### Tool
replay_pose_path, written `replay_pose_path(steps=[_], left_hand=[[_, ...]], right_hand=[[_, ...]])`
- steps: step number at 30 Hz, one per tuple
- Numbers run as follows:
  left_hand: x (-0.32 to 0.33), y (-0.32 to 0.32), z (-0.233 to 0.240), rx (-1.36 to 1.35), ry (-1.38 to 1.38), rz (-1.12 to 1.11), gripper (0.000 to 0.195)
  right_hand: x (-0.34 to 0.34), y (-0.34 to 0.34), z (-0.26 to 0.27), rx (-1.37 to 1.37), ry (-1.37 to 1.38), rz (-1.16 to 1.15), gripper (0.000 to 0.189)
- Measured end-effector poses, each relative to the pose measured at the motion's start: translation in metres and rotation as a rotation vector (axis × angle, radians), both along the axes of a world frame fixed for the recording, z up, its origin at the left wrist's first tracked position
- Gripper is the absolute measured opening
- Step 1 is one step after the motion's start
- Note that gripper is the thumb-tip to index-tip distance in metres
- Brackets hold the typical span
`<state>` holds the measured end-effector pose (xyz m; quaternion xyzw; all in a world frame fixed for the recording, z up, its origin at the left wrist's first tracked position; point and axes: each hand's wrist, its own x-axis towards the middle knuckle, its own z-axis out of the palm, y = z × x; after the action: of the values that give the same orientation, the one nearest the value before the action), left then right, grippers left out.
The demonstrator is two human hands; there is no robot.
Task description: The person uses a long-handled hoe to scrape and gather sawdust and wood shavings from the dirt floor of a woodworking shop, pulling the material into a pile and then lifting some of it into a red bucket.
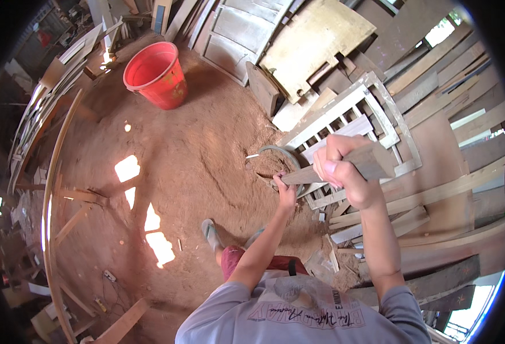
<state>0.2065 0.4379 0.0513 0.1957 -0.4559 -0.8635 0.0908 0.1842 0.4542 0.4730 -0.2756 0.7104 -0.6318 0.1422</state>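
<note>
A length of brown wood (366, 161) slopes from up near the camera down toward the floor, its broad end closest to me. My right hand (342, 167) wraps around it near that upper end. Lower down, my left hand (286, 189) grips the same wood close to its narrow end. Just beyond the left hand is a round, grey-rimmed container (296, 160) with brown sawdust or shavings (271, 163) in and around it. My hands and the wood cover part of the container, so whether the wood touches its contents cannot be told.
A red plastic bucket (157, 77) stands on the dusty brown floor (183, 133). White slatted frames (342, 107) and a pale panel (317, 43) lean at the right. Boards (441, 189) are stacked along the right side. A long wooden strip (54, 172) runs along the left.
</note>
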Motion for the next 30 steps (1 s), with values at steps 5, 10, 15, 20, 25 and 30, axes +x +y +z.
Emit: replay_pose_path(steps=[5,10,15,20,25,30], left_hand=[[0.002,-0.011,0.014,-0.187,0.036,0.045,0.042],[0.018,-0.023,0.041,-0.201,0.020,0.076,0.041],[0.040,-0.038,0.025,0.178,0.131,-0.038,0.050],[0.070,-0.063,0.027,0.012,-0.079,-0.132,0.059],[0.086,-0.091,-0.044,-0.485,0.046,-0.095,0.061],[0.101,-0.132,-0.088,-0.152,-0.067,-0.289,0.063]], right_hand=[[0.015,-0.014,0.014,0.016,0.041,0.021,0.026],[0.042,-0.047,0.016,-0.042,0.138,0.107,0.027],[0.090,-0.081,0.020,-0.060,0.192,0.062,0.023],[0.127,-0.120,0.006,0.189,0.194,0.098,0.027],[0.153,-0.176,-0.027,0.233,0.139,0.005,0.024],[0.172,-0.200,-0.052,0.158,0.281,0.056,0.020]])
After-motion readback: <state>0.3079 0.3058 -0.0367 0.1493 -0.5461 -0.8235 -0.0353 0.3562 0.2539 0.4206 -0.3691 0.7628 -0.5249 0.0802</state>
